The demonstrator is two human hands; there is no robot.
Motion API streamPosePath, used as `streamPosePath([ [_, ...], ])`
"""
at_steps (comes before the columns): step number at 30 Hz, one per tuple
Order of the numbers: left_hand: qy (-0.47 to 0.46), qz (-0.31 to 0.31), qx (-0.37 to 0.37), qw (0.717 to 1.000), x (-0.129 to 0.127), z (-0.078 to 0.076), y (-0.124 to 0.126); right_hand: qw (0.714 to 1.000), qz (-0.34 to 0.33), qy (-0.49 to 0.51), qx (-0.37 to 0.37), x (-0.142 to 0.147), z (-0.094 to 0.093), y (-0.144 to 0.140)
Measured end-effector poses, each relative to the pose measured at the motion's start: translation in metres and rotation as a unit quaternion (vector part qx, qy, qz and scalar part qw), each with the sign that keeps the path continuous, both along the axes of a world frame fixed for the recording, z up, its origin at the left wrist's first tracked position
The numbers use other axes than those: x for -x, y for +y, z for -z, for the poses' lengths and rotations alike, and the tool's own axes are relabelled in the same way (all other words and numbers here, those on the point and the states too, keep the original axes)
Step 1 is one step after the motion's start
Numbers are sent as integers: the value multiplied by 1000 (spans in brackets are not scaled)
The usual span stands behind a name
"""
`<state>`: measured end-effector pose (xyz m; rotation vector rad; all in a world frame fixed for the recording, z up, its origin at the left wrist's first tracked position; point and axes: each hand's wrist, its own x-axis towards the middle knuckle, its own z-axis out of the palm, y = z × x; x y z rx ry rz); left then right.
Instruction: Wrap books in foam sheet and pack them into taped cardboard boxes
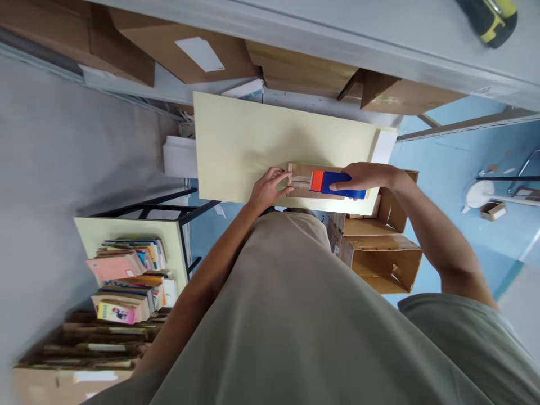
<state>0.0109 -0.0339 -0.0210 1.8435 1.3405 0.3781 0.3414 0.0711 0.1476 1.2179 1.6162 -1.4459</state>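
Observation:
A narrow cardboard box (299,189) lies on the pale yellow tabletop (240,146), close to its near edge. My left hand (270,190) grips the box's left end, with the thumb and fingers spread around that end. My right hand (363,175) is closed on a blue tape dispenser (343,185) with an orange-red front end, which rests along the top of the box. A shiny strip shows on the box between the dispenser and my left fingers. The dispenser and my right hand hide the right part of the box.
Open cardboard boxes (379,244) stand below the table's right side. Stacked books (126,264) lie on a lower-left table. Several cartons (304,64) fill the shelf behind, and a black-and-yellow tool (493,22) rests on the upper shelf. A white container (180,157) adjoins the table's left edge.

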Motion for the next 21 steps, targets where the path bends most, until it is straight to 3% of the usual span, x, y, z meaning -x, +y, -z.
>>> streamPosePath([
  [5, 30, 56, -15, 998, -43, -1, -3, 1000, 23, 0, 11, -59, 3, -24],
  [9, 43, 78, -10, 996, -65, -7, -4, 998, 57, -13, 13, -86, 11, -44],
  [15, 73, 79, -2, 994, -57, -21, -4, 997, 78, 9, 10, -81, 25, -44],
  [21, 89, 88, -6, 992, -51, -25, -2, 997, 65, 27, 44, -75, 25, -27],
])
